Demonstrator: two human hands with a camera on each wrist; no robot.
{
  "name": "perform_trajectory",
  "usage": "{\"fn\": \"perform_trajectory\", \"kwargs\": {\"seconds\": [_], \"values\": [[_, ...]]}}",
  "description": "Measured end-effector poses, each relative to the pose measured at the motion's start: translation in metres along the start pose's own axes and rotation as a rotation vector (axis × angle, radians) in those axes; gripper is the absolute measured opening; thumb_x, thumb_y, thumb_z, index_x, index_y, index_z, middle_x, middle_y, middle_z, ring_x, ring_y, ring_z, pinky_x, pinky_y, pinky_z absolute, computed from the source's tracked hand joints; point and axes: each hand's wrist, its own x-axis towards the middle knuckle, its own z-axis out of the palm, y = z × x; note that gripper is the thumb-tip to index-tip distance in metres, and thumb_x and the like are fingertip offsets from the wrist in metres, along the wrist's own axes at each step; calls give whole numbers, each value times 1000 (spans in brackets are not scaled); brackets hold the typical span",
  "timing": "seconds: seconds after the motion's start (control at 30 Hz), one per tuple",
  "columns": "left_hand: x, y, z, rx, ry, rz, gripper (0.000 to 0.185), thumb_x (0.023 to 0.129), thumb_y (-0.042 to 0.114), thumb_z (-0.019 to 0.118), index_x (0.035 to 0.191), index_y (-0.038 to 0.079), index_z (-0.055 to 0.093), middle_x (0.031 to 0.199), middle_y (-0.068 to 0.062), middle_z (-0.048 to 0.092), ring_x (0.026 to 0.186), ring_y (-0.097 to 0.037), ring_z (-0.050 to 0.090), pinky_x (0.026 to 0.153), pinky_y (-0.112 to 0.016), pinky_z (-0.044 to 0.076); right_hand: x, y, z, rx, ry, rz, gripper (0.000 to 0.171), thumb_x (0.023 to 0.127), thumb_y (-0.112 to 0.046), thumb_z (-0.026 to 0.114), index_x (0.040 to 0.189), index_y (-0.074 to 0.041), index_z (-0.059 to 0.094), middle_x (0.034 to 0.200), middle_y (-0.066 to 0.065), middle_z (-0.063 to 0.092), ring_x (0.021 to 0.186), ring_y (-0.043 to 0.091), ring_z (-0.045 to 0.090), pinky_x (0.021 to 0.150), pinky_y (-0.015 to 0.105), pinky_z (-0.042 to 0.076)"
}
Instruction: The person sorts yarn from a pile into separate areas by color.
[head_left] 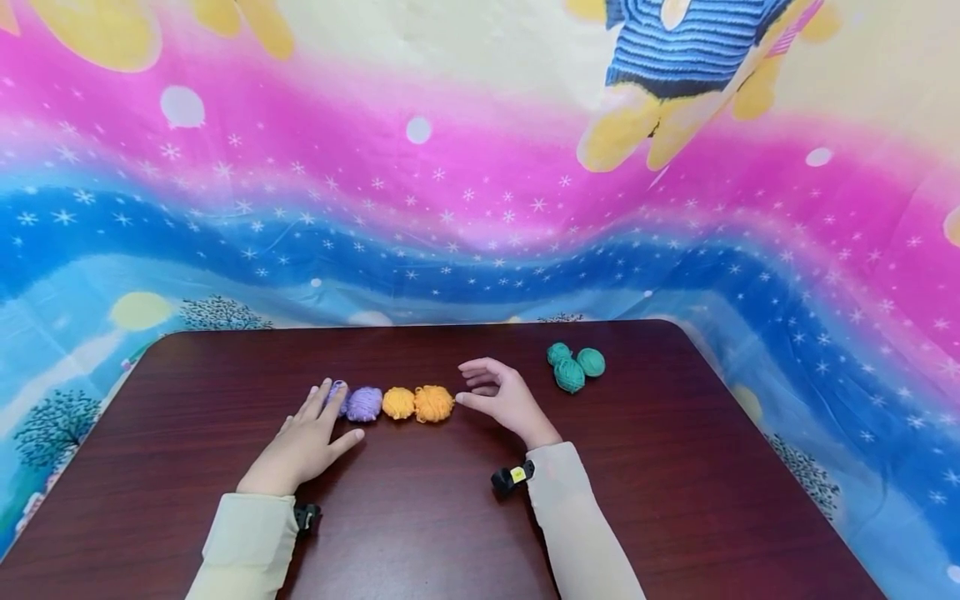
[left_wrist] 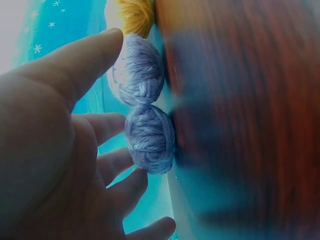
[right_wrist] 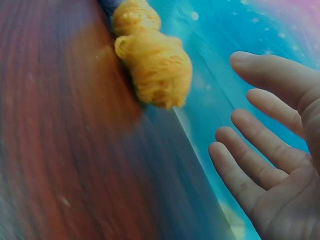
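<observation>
While both hands sit low over the dark table (head_left: 675, 500), four yarn balls lie in a row between them — two purple yarn balls (head_left: 358, 402) on the left, two orange yarn balls (head_left: 418, 403) on the right, neighbours touching. Left hand (head_left: 303, 442) rests flat, fingers spread and straight, fingertips against the outer purple ball; nothing held. Right hand (head_left: 501, 396) is just beside the outer orange ball, fingers loosely bent, palm facing the row, thumb tip close to the yarn — contact unclear. Three teal yarn balls (head_left: 573, 367) cluster apart, further back right. Colourful cartoon cloth (head_left: 480, 208) hangs behind.
</observation>
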Motion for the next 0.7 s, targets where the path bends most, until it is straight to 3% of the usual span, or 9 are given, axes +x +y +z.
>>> {"fn": "perform_trajectory", "kwargs": {"seconds": [0.4,0.7], "values": [[1,1,-2,17,2,6,81,101,42,60,158,-4,25,163,-33,14,149,-52,13,111,-74,19,2,4,21,-61,-65,17,50,87,-17,82,133,-9,64,132,4,63,117,22,62,102,40,51],[0,2,-4,31,4,7,79,101,41,61,158,-4,28,162,-33,16,149,-51,14,112,-74,18,0,3,31,-103,-84,43,52,88,-18,82,136,-15,63,134,0,63,118,20,62,98,37,54]]}}
